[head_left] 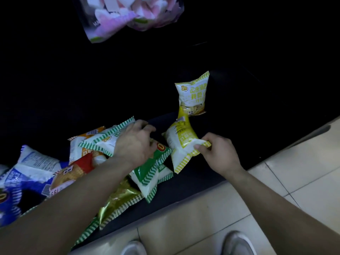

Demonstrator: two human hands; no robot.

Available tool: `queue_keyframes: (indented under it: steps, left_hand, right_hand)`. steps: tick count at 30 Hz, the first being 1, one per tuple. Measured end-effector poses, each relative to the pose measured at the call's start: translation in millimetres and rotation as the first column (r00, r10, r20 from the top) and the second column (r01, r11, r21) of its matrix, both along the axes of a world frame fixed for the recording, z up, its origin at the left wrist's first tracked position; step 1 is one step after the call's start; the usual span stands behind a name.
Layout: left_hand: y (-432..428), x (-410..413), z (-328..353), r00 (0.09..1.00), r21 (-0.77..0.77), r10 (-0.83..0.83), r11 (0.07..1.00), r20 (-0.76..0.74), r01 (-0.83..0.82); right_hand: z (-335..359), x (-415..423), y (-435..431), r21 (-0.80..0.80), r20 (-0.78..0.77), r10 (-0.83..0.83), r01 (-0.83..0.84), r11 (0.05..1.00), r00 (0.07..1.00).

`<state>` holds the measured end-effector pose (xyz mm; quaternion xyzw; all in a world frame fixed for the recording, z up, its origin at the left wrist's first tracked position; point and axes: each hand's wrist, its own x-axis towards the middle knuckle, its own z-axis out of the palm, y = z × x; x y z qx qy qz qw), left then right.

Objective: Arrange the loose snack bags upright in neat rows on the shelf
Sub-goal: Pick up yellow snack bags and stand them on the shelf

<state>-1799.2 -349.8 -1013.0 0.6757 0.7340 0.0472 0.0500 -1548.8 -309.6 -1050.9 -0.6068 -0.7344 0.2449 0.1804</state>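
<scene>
both hands work low over the dark shelf (230, 137), which takes up most of the view, with pale floor tiles (276, 181) and two shoes at its near edge. on the left of the shelf lies the big heap of loose bags (88, 159) — blue, red, orange, green and gold ones overlapping flat or askew, none upright. the left hand (135, 144) is spread palm-down across a green-striped bag (103, 142) on top of the heap, fingers curled over its far edge; whether it actually grips or only presses cannot be told. the right hand (219, 153) pinches a corner of a yellow bag (181, 146), thumb and fingers closed on the sealed edge, the bag tilted. just behind it one yellow bag stands upright (193, 94), the only one placed, so the task looks barely begun. to do this step well, the person would best lift the held bag clear, turn it seal-up, and set it just beside the standing one — gently, since a nudge could topple that light bag.
</scene>
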Motion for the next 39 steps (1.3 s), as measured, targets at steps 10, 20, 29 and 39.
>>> queue_keyframes:
  steps: [10,20,29,39]
  left_hand:
    - [4.9,44.2,3.6,0.956,-0.097,-0.179,0.974,0.233,0.206]
    - [38.7,48.7,1.2,0.974,0.083,-0.117,0.991,0.194,0.102]
    - [58.8,38.7,-1.8,0.925,0.094,0.126,0.981,0.359,-0.171]
    - [56.6,45.7,-7.8,0.909,-0.127,0.131,0.988,0.396,-0.087]
  right_hand:
    - [22.4,6.3,7.9,0.159,-0.204,-0.132,0.166,0.973,0.97]
    - [24.2,10.0,13.0,-0.031,-0.424,-0.144,0.144,0.989,0.894]
    - [-17.6,7.8,27.0,-0.169,-0.169,0.043,-0.071,0.983,0.985]
    - [-20.8,-2.6,19.0,-0.176,-0.052,0.065,-0.073,0.982,0.997]
